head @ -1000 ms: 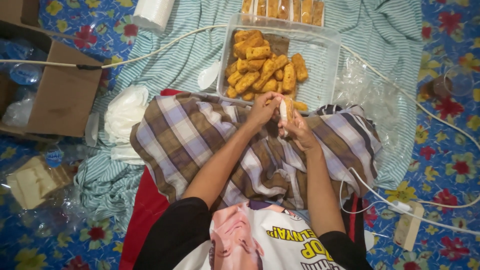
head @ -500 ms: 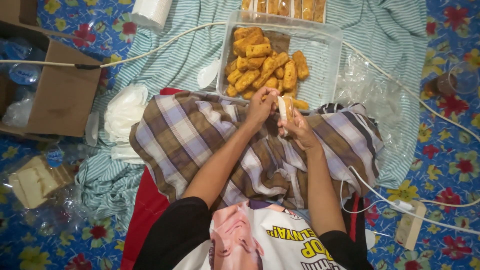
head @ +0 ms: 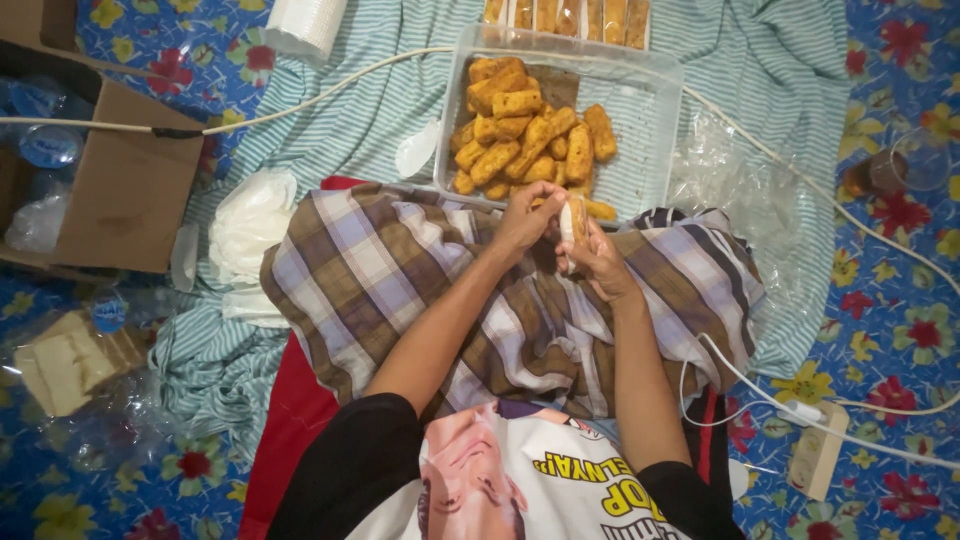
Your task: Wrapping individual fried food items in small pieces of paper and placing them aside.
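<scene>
Golden snack stick (head: 574, 220) upright, seemingly wrapped; both hands gripping.

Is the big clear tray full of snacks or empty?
Partly full: fried sticks fill the left side of the clear tray; its right side is bare.

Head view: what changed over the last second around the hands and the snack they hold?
Hardly anything. Both hands, left and right, kept hold of the wrapped snack over the plaid cloth, shifting only slightly. The tray of fried pieces stayed put.
</scene>
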